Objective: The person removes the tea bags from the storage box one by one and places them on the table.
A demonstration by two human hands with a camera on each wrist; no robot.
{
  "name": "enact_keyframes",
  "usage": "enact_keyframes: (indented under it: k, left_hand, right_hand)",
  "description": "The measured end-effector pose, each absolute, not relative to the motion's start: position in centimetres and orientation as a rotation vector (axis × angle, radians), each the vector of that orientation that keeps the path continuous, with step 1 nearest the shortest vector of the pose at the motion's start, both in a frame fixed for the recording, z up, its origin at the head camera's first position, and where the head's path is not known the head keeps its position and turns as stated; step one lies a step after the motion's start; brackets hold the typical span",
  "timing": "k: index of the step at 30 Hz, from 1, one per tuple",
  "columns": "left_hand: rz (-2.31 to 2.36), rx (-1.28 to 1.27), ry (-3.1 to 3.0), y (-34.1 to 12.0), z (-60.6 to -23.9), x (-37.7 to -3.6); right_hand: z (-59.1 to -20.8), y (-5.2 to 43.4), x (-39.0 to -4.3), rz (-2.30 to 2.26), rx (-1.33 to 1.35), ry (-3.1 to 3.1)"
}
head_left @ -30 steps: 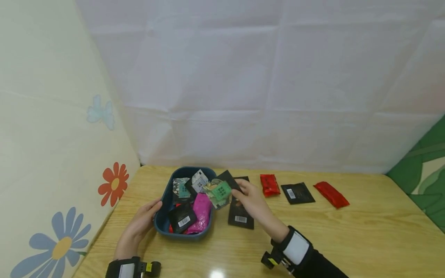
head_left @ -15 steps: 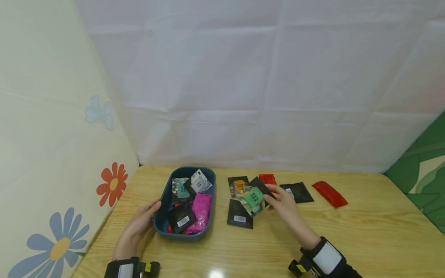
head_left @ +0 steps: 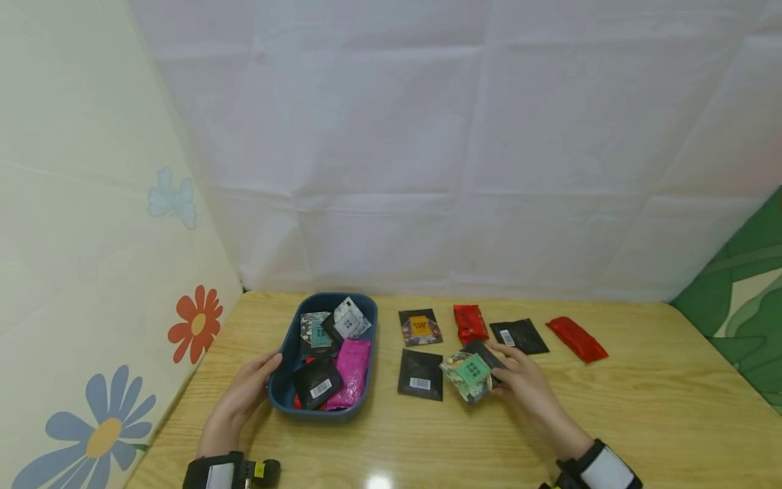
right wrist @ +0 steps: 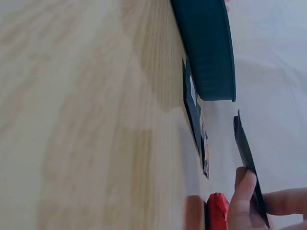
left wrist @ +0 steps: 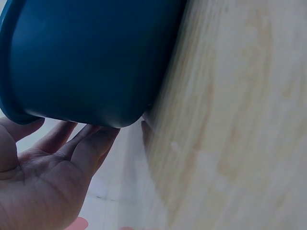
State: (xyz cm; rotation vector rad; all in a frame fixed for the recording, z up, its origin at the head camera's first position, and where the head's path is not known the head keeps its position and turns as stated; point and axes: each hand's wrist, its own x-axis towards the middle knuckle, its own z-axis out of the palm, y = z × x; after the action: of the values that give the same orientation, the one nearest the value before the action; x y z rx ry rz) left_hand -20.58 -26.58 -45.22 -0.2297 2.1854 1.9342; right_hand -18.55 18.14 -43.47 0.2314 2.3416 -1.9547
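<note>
My right hand (head_left: 519, 377) pinches a packet with a green label (head_left: 470, 373), and a black packet behind it, low over the wooden table (head_left: 641, 421) right of the blue bin. In the right wrist view the fingers (right wrist: 244, 201) pinch the thin edge of the packet (right wrist: 247, 158). My left hand (head_left: 247, 390) rests with straight fingers against the left side of the blue bin (head_left: 286, 394), which holds several small packets, among them a pink one (head_left: 353, 370). The left wrist view shows that palm (left wrist: 43, 177) against the bin's wall (left wrist: 91, 57).
On the table right of the bin lie a black packet with a barcode (head_left: 420, 374), a black packet with an orange label (head_left: 419, 327), a red packet (head_left: 469, 322), another black packet (head_left: 519, 336) and a long red packet (head_left: 576, 339). Walls stand behind and at the left.
My right hand has carried the green-labelled packet from over the bin rightward and down toward the table. The left hand and the bin have stayed put.
</note>
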Motion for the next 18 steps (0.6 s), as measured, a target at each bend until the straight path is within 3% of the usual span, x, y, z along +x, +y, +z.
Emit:
enact_keyframes:
  k: [18]
  left_hand:
    - [1.940,-0.218,2.177,-26.6,-45.3,-20.7]
  right_hand:
    - [-44.6,19.0,-18.0,-2.086,0.339,2.064]
